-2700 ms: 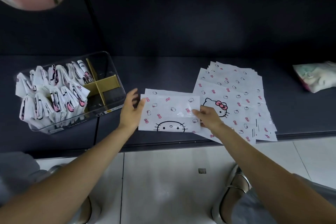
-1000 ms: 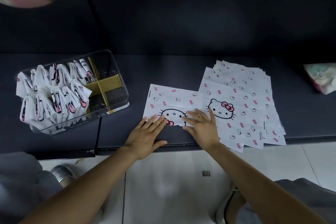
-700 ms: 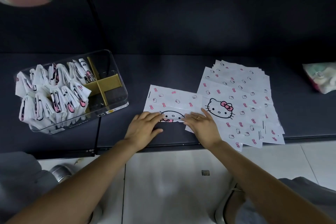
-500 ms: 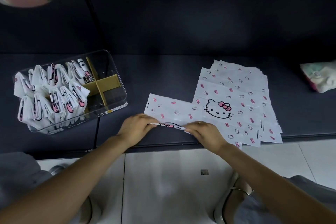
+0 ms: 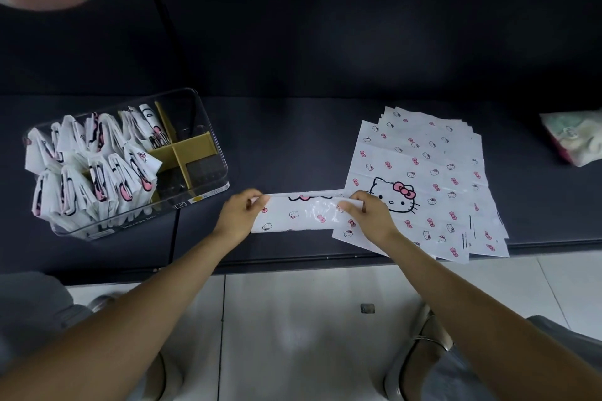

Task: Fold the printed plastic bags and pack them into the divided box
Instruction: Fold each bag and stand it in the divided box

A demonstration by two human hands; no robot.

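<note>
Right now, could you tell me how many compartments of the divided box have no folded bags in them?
2: both at the right end of the divided box, one behind and one in front of the divider.

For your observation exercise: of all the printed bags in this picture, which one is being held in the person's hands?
The bag folded into a long strip, gripped by the left hand and right hand. The others lie flat in the stack or stand folded in the box.

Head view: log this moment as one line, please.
phase: folding | both hands, left and right, pinch ends of bag strip | flat bag stack right | divided box left, part-filled
</note>
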